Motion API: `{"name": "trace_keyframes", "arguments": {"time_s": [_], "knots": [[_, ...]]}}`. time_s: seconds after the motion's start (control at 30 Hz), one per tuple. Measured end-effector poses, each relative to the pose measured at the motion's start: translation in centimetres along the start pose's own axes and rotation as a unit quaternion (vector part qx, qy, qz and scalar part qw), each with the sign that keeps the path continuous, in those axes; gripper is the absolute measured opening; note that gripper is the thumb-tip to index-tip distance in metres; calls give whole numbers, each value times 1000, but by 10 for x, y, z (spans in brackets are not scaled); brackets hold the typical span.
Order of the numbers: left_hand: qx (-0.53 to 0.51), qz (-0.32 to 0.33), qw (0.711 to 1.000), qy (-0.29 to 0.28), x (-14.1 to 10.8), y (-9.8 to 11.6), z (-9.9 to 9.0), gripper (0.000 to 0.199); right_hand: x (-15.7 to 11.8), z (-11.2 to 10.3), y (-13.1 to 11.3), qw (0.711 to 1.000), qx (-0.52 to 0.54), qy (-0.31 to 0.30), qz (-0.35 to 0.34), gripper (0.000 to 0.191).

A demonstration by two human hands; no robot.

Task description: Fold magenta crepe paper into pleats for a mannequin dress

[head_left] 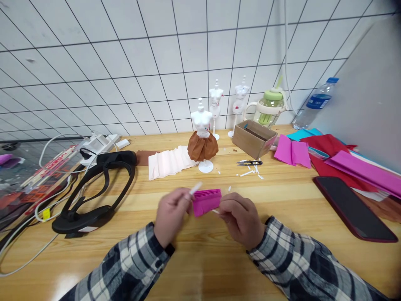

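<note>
A pleated piece of magenta crepe paper (206, 202) is stretched between my hands above the table. My left hand (174, 213) is closed, pinching the paper's left end, with a narrow white strip (196, 188) sticking up from between thumb and finger. At the opposite end, my right hand (242, 218) pinches the paper's edge; a thin white piece (215, 211) shows beside its fingertips. Beyond the hands stands a small white dress form (201, 118) wearing a gathered brown paper skirt (202, 147).
Thread snips (249, 163) lie among white scraps, near a cardboard box (254, 139). Pink sheets (292, 151) and a phone (354, 207) are at right. A black headset (94, 192) and cables occupy the left. Pale pleated paper (171, 162) lies behind my left hand.
</note>
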State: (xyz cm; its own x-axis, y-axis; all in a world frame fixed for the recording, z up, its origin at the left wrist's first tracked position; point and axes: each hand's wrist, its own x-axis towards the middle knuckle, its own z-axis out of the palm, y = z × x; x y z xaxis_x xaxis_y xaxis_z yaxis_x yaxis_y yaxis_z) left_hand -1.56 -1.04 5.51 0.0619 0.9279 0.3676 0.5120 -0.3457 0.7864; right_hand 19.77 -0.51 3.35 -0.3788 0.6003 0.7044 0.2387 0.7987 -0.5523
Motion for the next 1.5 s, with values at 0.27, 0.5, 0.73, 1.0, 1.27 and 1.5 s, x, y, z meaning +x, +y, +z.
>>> {"name": "trace_keyframes", "arguments": {"time_s": [0.27,0.5,0.73,1.0,1.27,1.5], "knots": [[357,78,931,-22,41,-69,-43,31,5,-4,19,991,6,8,134,10],[372,25,928,3,34,-53,-23,39,6,-1,21,981,27,-10,193,17],[107,42,981,-155,4,8,13,30,7,10,12,976,64,-41,205,14],[107,135,978,-114,-1,3,18,19,9,14,7,964,106,-45,238,10],[-88,-1,987,-138,-2,2,17,21,6,0,19,986,-89,29,136,15],[-302,-105,920,-226,-9,2,16,41,4,-1,13,977,-211,-20,0,18]]}}
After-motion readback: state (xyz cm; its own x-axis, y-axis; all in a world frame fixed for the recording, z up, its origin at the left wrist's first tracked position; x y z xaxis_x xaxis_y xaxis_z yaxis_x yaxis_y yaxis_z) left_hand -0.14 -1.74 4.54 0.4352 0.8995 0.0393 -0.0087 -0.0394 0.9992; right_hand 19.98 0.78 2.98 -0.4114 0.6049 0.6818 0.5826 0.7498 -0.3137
